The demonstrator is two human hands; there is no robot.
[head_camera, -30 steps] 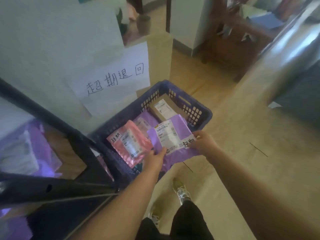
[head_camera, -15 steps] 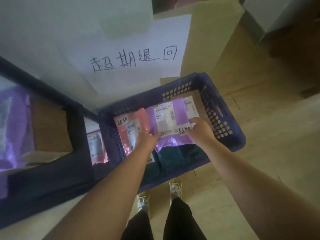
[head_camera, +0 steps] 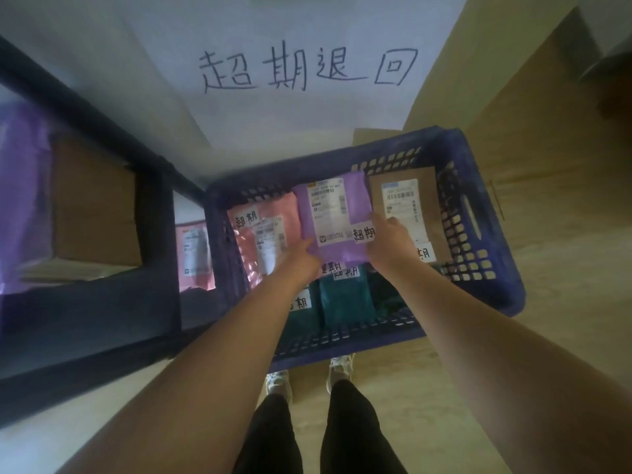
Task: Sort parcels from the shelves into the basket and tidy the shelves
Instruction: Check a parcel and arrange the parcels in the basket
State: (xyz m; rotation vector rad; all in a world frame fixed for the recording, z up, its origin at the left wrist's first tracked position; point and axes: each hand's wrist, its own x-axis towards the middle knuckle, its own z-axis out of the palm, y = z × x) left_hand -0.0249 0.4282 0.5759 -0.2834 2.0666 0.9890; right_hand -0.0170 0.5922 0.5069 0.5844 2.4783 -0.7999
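Left hand (head_camera: 303, 257), right hand (head_camera: 390, 244) grip purple parcel (head_camera: 333, 213) in basket (head_camera: 492, 258); wooden floor (head_camera: 564, 275).

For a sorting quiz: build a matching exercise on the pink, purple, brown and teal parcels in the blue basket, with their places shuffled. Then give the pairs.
1 pink parcel
2 purple parcel
3 brown parcel
4 teal parcel

A near side of the basket, closest to the person
B gripped by the left hand and right hand
C right side of the basket
D left side of the basket

Pairs: 1-D, 2-B, 3-C, 4-A
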